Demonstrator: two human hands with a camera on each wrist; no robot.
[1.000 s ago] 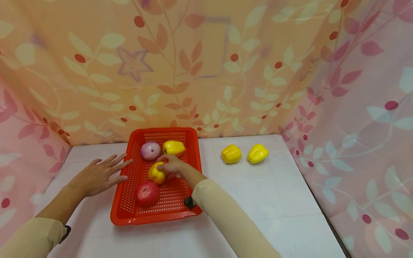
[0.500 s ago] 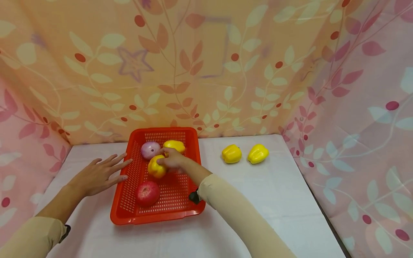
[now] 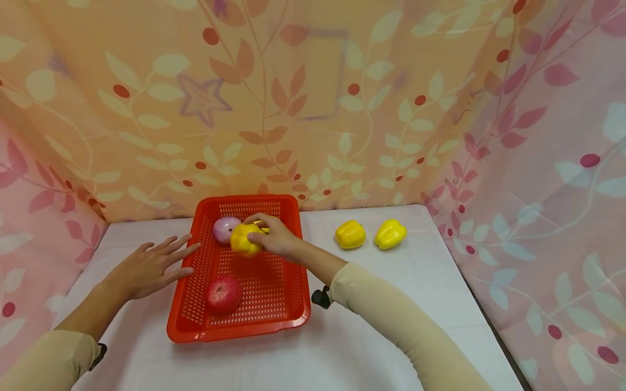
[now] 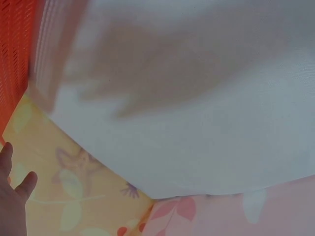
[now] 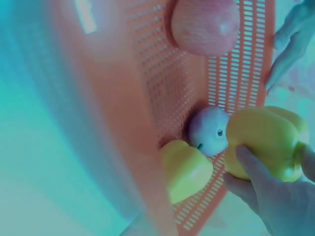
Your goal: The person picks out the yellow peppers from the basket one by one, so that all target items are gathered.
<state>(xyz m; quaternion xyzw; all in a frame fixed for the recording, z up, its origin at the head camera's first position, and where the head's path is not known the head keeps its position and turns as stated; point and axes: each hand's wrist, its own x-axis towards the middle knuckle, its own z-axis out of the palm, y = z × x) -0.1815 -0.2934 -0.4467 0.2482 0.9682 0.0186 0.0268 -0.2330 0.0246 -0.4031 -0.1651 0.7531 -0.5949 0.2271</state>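
In the head view my right hand (image 3: 276, 237) grips a yellow bell pepper (image 3: 245, 240), held above the red plastic basket (image 3: 239, 331). The right wrist view shows thumb and fingers round this bell pepper (image 5: 266, 140). Behind it inside the basket lie a purple round fruit or vegetable (image 3: 225, 229) and a second yellow bell pepper (image 5: 186, 169), mostly covered by my hand in the head view. A pinkish-red pomegranate-like fruit (image 3: 224, 296) lies toward the basket's near left. My left hand (image 3: 154, 266) is spread, fingertips right at the basket's left rim.
Two more yellow bell peppers (image 3: 350, 234) lie on the white tablecloth (image 3: 381, 304) right of the basket. A flowered curtain (image 3: 313, 108) rises behind the table and along both sides.
My right hand has raised the yellow bell pepper from the basket's middle and shifted it slightly back and right. The left hand has stayed in place.
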